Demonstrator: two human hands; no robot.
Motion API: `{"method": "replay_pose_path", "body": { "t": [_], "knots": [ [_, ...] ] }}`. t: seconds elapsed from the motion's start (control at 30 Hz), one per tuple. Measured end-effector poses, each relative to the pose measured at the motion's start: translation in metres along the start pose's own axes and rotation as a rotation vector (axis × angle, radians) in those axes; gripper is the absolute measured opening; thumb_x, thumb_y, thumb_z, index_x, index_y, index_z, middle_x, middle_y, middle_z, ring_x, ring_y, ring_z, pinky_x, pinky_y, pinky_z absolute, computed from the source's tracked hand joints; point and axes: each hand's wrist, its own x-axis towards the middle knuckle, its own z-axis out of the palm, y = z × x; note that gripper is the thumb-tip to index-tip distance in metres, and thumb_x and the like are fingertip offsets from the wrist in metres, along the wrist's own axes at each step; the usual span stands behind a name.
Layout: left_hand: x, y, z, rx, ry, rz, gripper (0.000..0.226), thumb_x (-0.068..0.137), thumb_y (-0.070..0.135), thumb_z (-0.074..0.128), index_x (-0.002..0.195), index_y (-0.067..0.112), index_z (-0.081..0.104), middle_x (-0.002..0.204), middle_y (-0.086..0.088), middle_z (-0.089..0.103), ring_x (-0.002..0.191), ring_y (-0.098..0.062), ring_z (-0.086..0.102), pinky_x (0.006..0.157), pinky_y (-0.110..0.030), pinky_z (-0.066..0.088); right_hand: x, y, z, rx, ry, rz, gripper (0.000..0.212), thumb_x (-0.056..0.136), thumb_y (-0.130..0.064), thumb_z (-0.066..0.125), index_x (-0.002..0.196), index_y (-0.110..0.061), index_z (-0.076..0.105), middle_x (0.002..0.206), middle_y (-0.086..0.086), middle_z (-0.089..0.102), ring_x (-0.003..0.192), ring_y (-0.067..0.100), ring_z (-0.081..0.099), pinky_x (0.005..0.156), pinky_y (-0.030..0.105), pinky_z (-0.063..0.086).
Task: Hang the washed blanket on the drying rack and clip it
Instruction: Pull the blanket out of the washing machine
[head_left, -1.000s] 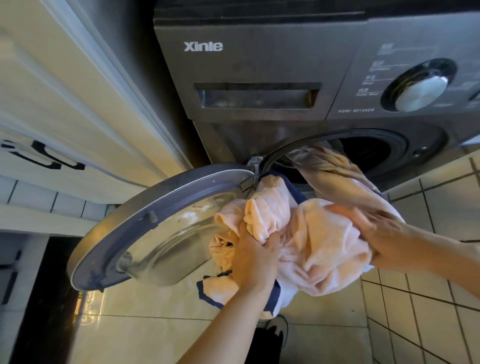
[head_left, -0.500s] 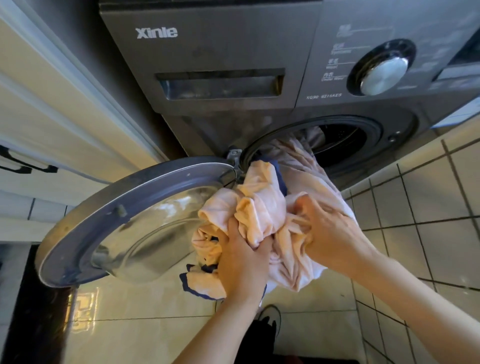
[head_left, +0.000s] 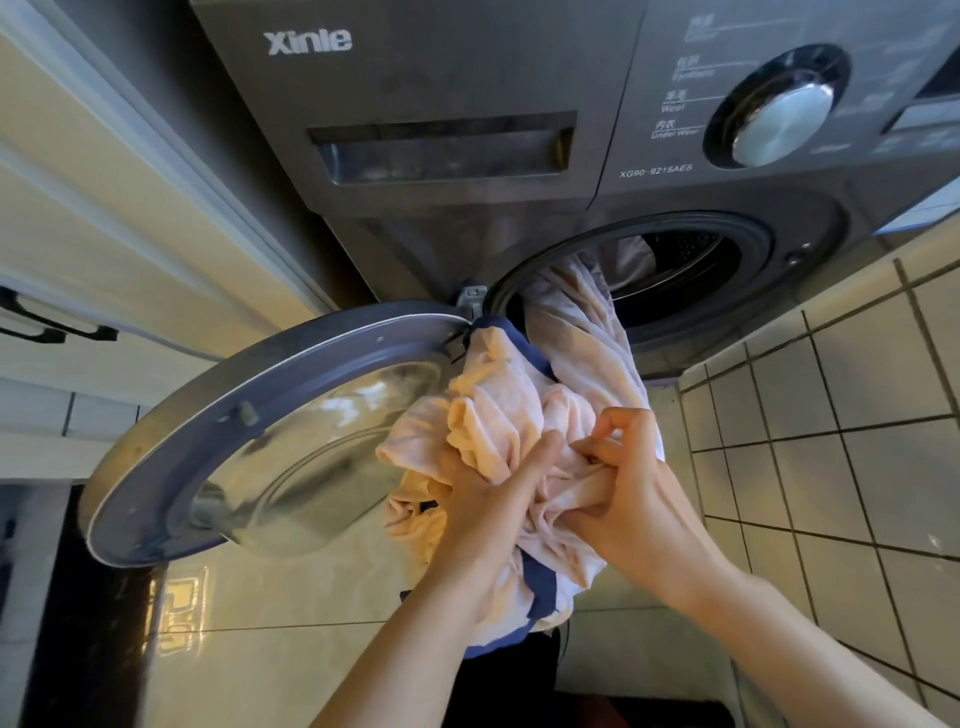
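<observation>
Pink blanket (head_left: 519, 415) bunched, gripped by both hands

Left hand (head_left: 480, 499) and right hand (head_left: 623, 499) clench folds; beyond the fingers its far end disappears inside the drum (head_left: 675, 270).

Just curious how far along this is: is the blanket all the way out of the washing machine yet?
Partly out. The blanket is bunched in both hands, but a twisted length still runs back into the drum opening.

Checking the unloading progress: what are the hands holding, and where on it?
Both the left hand and right hand grip the pink blanket by its bunched middle folds; its tail trails into the drum.
</observation>
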Motion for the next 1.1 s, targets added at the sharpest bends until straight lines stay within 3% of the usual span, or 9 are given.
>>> {"method": "replay_pose_path", "body": {
  "t": [0.1,0.17,0.33,0.43,0.57,0.67,0.73,0.93,1.1],
  "knots": [
    [-0.001,0.01,0.004,0.017,0.098,-0.055,0.129,0.023,0.087,0.074,0.137,0.045,0.033,0.131,0.001,0.054,0.113,-0.021,0.059,0.091,-0.043,0.053,-0.001,-0.008,0.001,-0.011,-0.004,-0.08,0.071,0.069,-0.005,0.078,0.095,-0.041,0.022,0.077,-0.03,0.068,0.092,-0.01,0.061,0.075,0.005,0.043],
    [-0.004,0.014,0.004,-0.048,0.141,-0.069,0.12,0.026,0.084,0.077,0.132,0.042,0.038,0.118,-0.001,0.061,0.1,-0.021,0.065,0.082,-0.042,0.057,-0.002,-0.017,0.002,-0.076,-0.004,-0.204,0.059,0.068,-0.005,0.074,0.095,-0.031,0.028,0.086,-0.033,0.066,0.093,-0.005,0.059,0.073,0.002,0.039],
    [-0.017,0.018,-0.007,-0.064,0.138,0.046,0.038,0.062,0.038,0.08,0.096,0.028,0.065,0.087,-0.008,0.073,0.077,-0.021,0.071,0.071,-0.045,0.06,-0.008,-0.023,0.008,-0.095,-0.04,-0.32,0.041,0.07,-0.023,0.067,0.095,-0.02,0.035,0.082,-0.026,0.065,0.091,0.005,0.049,0.077,-0.004,0.032],
    [-0.017,0.016,-0.016,-0.074,0.099,0.05,0.029,0.064,0.026,0.077,0.091,0.03,0.069,0.084,-0.003,0.074,0.08,-0.02,0.072,0.077,-0.048,0.058,-0.014,-0.016,0.011,-0.08,-0.098,-0.255,0.041,0.077,-0.038,0.063,0.102,-0.02,0.036,0.099,-0.011,0.06,0.095,0.005,0.045,0.082,-0.004,0.03],
    [-0.016,0.014,-0.026,-0.062,0.091,0.085,0.028,0.065,0.023,0.073,0.093,0.029,0.07,0.085,-0.001,0.075,0.083,-0.019,0.072,0.083,-0.048,0.057,-0.012,-0.006,0.002,-0.136,-0.191,-0.311,0.049,0.081,-0.036,0.07,0.117,-0.02,0.041,0.11,0.0,0.056,0.104,0.006,0.049,0.088,0.004,0.035],
    [-0.019,0.019,-0.03,-0.013,0.099,0.129,0.017,0.066,0.023,0.068,0.083,0.025,0.07,0.081,-0.01,0.074,0.08,-0.026,0.072,0.08,-0.054,0.056,-0.002,0.003,-0.01,-0.371,-0.182,-0.503,0.055,0.083,-0.042,0.071,0.123,-0.013,0.047,0.12,0.002,0.059,0.116,0.017,0.054,0.099,0.029,0.044],
    [-0.02,0.022,-0.033,0.008,0.13,0.136,0.012,0.068,0.022,0.067,0.078,0.029,0.069,0.079,-0.009,0.073,0.077,-0.025,0.071,0.079,-0.053,0.057,0.004,0.008,-0.017,-0.525,-0.202,-0.587,0.063,0.083,-0.05,0.067,0.129,-0.012,0.047,0.13,0.001,0.056,0.128,0.016,0.047,0.107,0.036,0.039],
    [-0.03,0.026,-0.046,-0.009,0.127,0.14,0.021,0.081,0.014,0.069,0.075,0.035,0.066,0.074,0.012,0.072,0.076,-0.008,0.069,0.079,-0.036,0.056,0.034,0.036,-0.048,-0.829,-0.38,-0.599,0.098,0.072,-0.067,0.06,0.149,-0.021,0.02,0.154,-0.004,0.028,0.146,0.016,0.016,0.118,0.043,0.014],
    [-0.034,0.028,-0.063,-0.015,0.122,0.137,0.025,0.077,0.022,0.074,0.087,0.042,0.063,0.088,0.01,0.072,0.09,-0.016,0.069,0.088,-0.044,0.054,0.066,0.049,-0.055,-1.058,-0.462,-0.538,0.109,0.071,-0.064,0.068,0.152,-0.031,0.003,0.158,-0.003,0.016,0.145,0.031,0.014,0.115,0.053,0.02]
  ]
}}
